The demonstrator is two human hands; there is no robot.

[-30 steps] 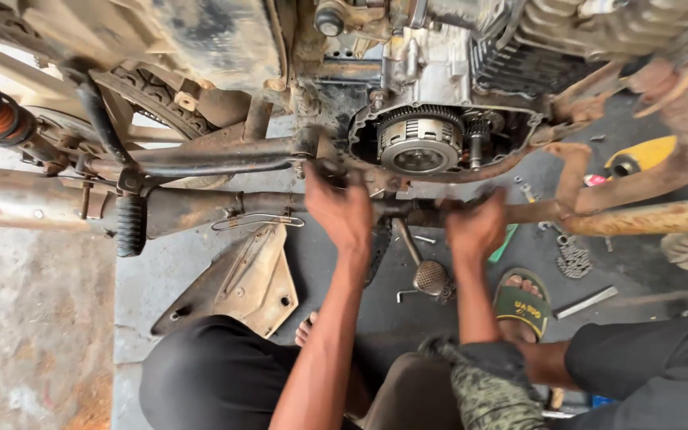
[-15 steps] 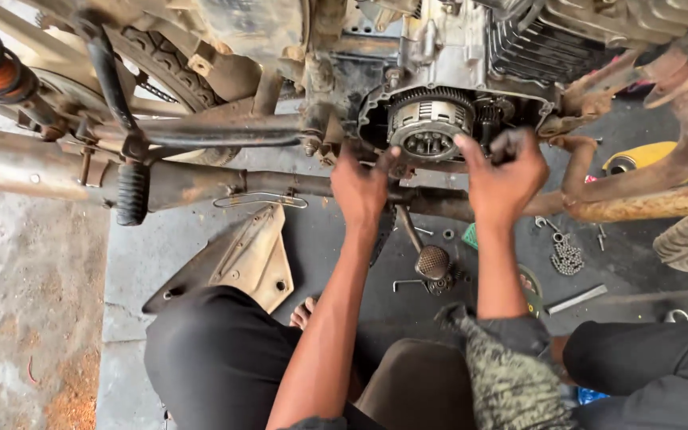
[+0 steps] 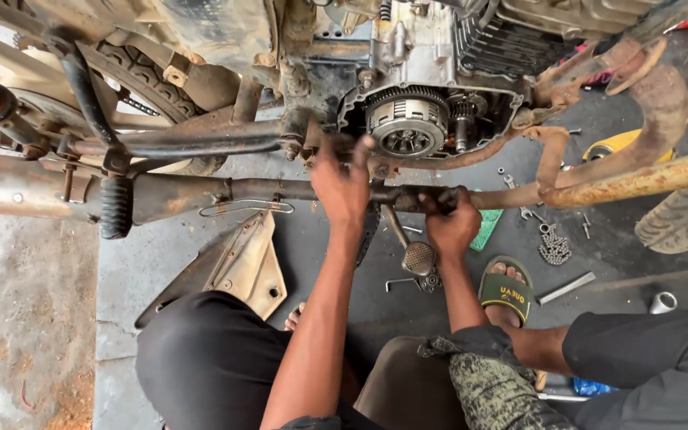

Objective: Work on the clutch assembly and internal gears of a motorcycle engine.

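Exposing a round, toothed, grimy clutch assembly (image 3: 408,123), the open engine casing (image 3: 431,131) meets the open left hand (image 3: 344,179); the right hand (image 3: 451,223) grips the rusty frame tube (image 3: 646,179).

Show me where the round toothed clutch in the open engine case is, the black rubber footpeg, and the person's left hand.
Round toothed clutch (image 3: 408,126): head view, on its grey centre plate.
Black rubber footpeg (image 3: 116,207): head view, on its ribbed side.
Left hand (image 3: 344,185): head view, on the back of the hand.
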